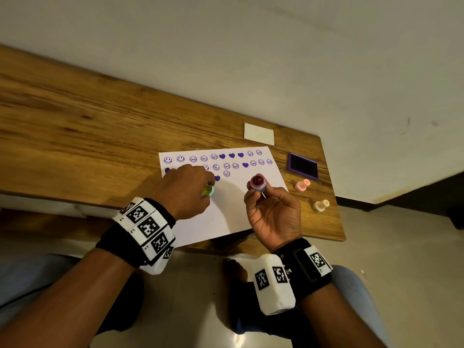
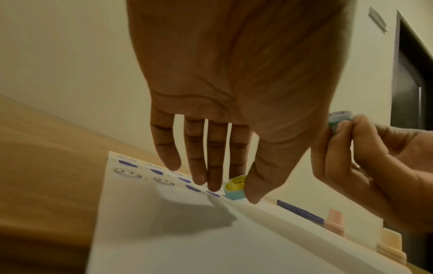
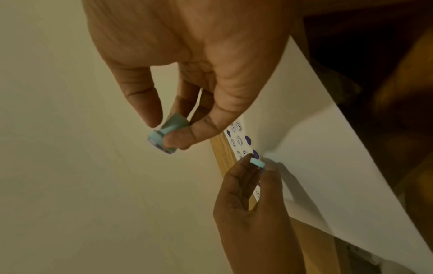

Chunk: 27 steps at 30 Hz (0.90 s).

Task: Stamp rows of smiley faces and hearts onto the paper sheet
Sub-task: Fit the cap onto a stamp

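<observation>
On the left part of the paper sheet (image 1: 226,209), which lies flat on the wooden table (image 1: 75,126), the left hand (image 1: 187,190) pinches a light-blue stamp with a yellow smiley top (image 1: 208,190) between thumb and forefinger, its base down on the sheet just below the stamped rows, the other fingers straight and slightly apart. Over the sheet's right half, the right hand (image 1: 272,214) pinches a second stamp with a pink-red top (image 1: 257,182), lifted clear of the sheet. Right of the sheet sit a purple ink pad (image 1: 303,169), a pink stamp (image 1: 302,185) and a beige stamp (image 1: 321,205).
</observation>
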Motion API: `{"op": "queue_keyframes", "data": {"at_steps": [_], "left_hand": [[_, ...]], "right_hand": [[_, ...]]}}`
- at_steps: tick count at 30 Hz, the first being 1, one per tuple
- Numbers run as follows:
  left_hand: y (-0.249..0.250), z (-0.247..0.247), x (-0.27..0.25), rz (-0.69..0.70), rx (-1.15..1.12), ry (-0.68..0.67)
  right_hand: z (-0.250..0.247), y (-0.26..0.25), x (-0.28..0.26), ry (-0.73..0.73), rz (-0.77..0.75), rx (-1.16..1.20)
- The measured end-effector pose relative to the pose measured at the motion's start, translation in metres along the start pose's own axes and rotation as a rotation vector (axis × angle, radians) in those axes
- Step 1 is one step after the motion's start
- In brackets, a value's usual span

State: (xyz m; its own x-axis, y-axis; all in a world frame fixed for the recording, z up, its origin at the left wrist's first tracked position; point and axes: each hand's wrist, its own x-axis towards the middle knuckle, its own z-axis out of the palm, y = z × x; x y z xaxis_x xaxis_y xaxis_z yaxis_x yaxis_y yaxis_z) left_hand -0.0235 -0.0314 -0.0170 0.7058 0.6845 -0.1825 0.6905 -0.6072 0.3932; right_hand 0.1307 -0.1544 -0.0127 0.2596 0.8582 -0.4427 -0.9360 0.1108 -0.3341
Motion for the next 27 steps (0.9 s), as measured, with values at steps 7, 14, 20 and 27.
{"op": "queue_keyframes", "data": {"at_steps": [7, 14, 20, 27], "left_hand": [[-0.003, 0.000, 0.000, 0.002, -0.024, -0.007], [-0.006, 0.000, 0.000, 0.017, -0.025, 0.017], [-0.006, 0.002, 0.000, 0.022, -0.039, 0.006], [-0.003, 0.001, 0.003, 0.041, -0.046, 0.012]], "right_hand": [[0.001, 0.003, 0.000, 0.021, -0.003, -0.011], [-0.002, 0.002, 0.001, 0.031, -0.053, -0.073], [0.013, -0.037, -0.002, 0.108, -0.264, -0.529], [0.025, -0.155, 0.040, 0.492, -0.576, -1.723]]}}
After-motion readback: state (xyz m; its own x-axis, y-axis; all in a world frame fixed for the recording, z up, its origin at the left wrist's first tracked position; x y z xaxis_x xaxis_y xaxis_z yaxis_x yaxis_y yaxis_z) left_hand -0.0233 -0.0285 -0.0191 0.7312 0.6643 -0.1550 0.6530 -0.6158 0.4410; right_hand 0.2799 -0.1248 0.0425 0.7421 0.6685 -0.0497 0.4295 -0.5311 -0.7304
